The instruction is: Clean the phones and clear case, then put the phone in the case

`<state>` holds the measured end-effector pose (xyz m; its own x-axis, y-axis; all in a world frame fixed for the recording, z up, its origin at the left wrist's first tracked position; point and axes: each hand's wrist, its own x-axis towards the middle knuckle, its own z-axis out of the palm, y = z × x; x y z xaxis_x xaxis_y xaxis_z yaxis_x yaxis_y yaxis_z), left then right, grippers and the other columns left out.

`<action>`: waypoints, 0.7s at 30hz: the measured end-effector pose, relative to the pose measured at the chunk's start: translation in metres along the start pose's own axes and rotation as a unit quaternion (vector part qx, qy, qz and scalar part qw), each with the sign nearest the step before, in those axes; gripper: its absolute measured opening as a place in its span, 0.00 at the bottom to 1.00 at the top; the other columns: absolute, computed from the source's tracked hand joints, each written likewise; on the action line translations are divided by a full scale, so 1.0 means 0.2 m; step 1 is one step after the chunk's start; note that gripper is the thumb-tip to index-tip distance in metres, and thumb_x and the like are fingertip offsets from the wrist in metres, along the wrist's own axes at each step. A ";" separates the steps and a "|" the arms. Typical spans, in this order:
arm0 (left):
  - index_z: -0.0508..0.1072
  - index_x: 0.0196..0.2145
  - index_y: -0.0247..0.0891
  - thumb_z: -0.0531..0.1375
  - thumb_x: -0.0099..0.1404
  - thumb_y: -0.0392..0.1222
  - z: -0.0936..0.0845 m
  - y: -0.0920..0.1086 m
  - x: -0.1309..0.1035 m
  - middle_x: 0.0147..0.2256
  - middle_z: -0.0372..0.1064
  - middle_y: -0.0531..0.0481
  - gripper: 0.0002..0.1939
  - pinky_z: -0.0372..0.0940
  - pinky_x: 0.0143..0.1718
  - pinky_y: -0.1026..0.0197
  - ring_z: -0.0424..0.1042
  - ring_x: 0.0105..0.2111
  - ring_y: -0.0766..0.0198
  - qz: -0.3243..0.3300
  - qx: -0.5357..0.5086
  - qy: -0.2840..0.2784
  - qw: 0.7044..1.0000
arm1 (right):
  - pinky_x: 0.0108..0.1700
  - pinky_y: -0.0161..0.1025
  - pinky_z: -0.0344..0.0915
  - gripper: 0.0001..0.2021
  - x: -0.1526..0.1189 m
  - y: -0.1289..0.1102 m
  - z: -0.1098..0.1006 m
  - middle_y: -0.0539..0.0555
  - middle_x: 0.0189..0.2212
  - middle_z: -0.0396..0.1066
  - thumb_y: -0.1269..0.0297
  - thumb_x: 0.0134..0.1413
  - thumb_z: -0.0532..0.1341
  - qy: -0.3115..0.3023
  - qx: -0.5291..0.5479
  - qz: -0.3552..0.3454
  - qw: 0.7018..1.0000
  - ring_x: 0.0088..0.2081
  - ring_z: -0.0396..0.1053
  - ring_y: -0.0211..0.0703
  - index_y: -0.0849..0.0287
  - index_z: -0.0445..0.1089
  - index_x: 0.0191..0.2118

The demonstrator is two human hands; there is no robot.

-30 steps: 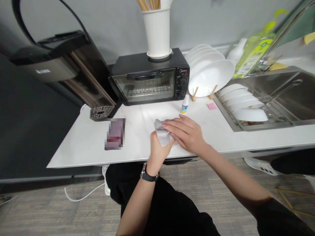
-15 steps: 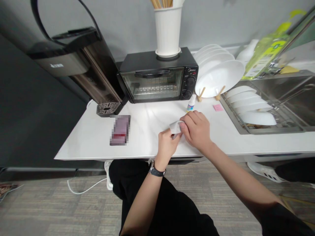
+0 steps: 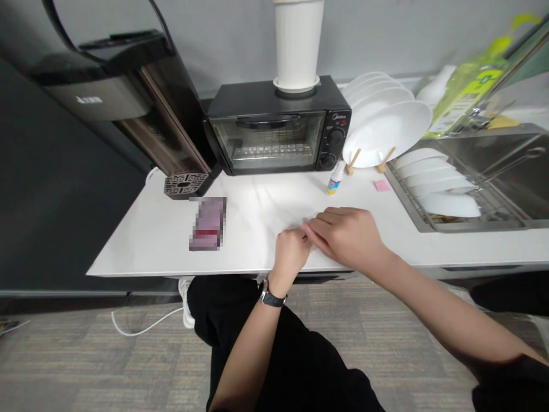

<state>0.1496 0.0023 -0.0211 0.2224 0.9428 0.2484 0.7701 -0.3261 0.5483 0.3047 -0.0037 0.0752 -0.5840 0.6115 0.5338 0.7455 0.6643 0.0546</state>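
Note:
Over the white counter (image 3: 253, 229), my two hands meet with fingers closed. My left hand (image 3: 293, 252), with a dark-strapped watch (image 3: 271, 294) on its wrist, is curled up at the centre. Reaching in from the right, my right hand (image 3: 349, 234) pinches against the left thumb and fingers. Between them is a thin grey-white sheet (image 3: 305, 220), almost wholly covered by the fingers; whether it is paper or cloth I cannot tell. Just beyond the right hand stands a small white bottle (image 3: 335, 178) with a blue and yellow label.
A toaster oven (image 3: 270, 143) stands behind, bearing a white pot (image 3: 299, 46). Left are a tall drink dispenser (image 3: 167, 120) and a blurred purple item (image 3: 209, 223). Right are upright plates (image 3: 386, 131), a pink sticky note (image 3: 381, 185), and a sink (image 3: 429, 228) with dishes.
My right hand has turned over the left and its fingers have closed down. The grey-white sheet, plainly visible between the hands before, is now mostly hidden. The view has shifted slightly.

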 end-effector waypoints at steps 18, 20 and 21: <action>0.83 0.29 0.37 0.68 0.68 0.37 -0.04 0.00 -0.02 0.31 0.84 0.47 0.09 0.56 0.28 0.62 0.77 0.28 0.62 -0.006 -0.095 0.012 0.995 | 0.49 0.47 0.78 0.29 -0.06 0.33 -0.10 0.51 0.45 0.84 0.43 0.77 0.45 -0.295 0.409 0.087 0.859 0.47 0.82 0.49 0.46 0.83 0.53; 0.84 0.31 0.37 0.69 0.69 0.41 -0.03 0.01 -0.02 0.32 0.84 0.48 0.09 0.57 0.28 0.63 0.76 0.29 0.63 -0.013 -0.124 0.024 0.992 | 0.47 0.48 0.78 0.31 -0.08 0.40 -0.13 0.53 0.41 0.85 0.37 0.73 0.48 -0.291 0.392 0.132 0.863 0.43 0.82 0.51 0.48 0.85 0.47; 0.84 0.31 0.37 0.69 0.69 0.44 -0.03 0.01 -0.02 0.31 0.84 0.48 0.11 0.56 0.28 0.63 0.75 0.28 0.63 -0.018 -0.130 0.030 0.991 | 0.45 0.47 0.78 0.33 -0.10 0.43 -0.16 0.54 0.39 0.85 0.34 0.71 0.50 -0.261 0.367 0.167 0.877 0.40 0.82 0.50 0.50 0.86 0.44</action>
<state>0.1462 -0.0018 -0.0167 0.1567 0.9506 0.2681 0.5956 -0.3074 0.7421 0.3906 0.0280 0.0967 -0.5820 0.8115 -0.0521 0.6076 0.3914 -0.6911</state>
